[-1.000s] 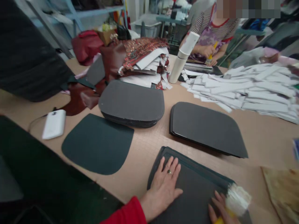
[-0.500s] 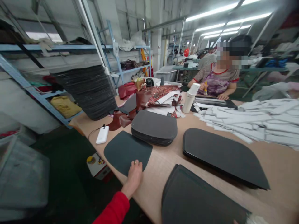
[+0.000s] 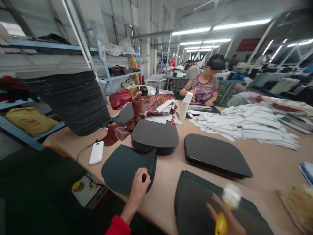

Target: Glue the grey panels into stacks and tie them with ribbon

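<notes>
My left hand (image 3: 140, 182) rests at the right edge of a dark green-black panel (image 3: 119, 166), its thumb and fingers curled into a pinch; what they hold, if anything, is hidden. That panel overlaps a second one, whose rim shows at the right. In my right hand (image 3: 232, 218), blurred, is a brush (image 3: 221, 223) with a yellow handle and a whitish head. The brush hangs over a fanned stack of dark panels (image 3: 195, 202) at the table's front.
Two more stacks, rounded dark panels (image 3: 155, 133) and longer ones (image 3: 212, 153), lie behind. Around them are a white power bank (image 3: 96, 152), a white bottle (image 3: 185, 106), white strips (image 3: 244, 124) and a tall black stack (image 3: 68, 101). Across the table (image 3: 161, 182) a co-worker (image 3: 202, 88) sits.
The view has swung right. My right hand has come into view with the brush. My left fingers, earlier laid on the panel, are now curled, and a second panel's edge shows beneath.
</notes>
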Demonstrator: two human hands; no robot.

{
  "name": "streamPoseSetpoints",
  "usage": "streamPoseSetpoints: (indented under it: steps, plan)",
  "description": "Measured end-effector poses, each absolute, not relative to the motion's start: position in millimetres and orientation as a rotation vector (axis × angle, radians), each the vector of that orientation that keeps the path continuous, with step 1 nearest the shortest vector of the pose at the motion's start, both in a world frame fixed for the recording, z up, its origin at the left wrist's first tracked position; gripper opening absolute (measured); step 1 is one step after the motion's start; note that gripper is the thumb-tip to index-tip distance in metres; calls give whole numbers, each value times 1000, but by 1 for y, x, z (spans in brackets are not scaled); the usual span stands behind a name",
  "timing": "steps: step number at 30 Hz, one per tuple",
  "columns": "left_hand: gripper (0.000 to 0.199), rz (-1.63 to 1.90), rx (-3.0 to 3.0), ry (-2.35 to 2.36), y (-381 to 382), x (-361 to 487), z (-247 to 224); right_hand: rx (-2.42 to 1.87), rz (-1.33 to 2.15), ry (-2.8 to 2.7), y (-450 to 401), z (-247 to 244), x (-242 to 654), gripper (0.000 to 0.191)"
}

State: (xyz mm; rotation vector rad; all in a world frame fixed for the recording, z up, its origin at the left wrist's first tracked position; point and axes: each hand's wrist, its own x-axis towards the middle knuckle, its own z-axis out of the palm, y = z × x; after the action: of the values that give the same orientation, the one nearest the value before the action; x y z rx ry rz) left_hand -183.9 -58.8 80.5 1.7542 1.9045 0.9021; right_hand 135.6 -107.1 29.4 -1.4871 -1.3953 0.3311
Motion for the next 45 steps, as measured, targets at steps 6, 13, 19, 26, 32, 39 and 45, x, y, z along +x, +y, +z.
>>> streamPoseSetpoints:
  steps: [6,13,19,26,32,39,45]
  plan:
    - [13,1310,2174,1603,-75,-131,68,-1524,779,-1327,-57,70,10,49]
    - [13,1312,2399,1297,-64,-111,62,-1630,775,-1441,-40,76,13,47]
    - [13,1285,2557,1148,-68,-89,74,-1775,913,-1210,-50,86,42,65]
    - [8,1185,2502,1122,-82,-62,81,-1528,721,-1220,-75,97,76,57]
    - [35,842,2466,1187,-92,-36,61,-1693,493,-1276,-119,83,166,53]
    - [51,227,2516,1197,-110,1,46,-1932,409,-1226,-170,31,257,50]
    - [48,148,2581,1274,-116,22,49,-1966,383,-1285,-192,7,286,43]
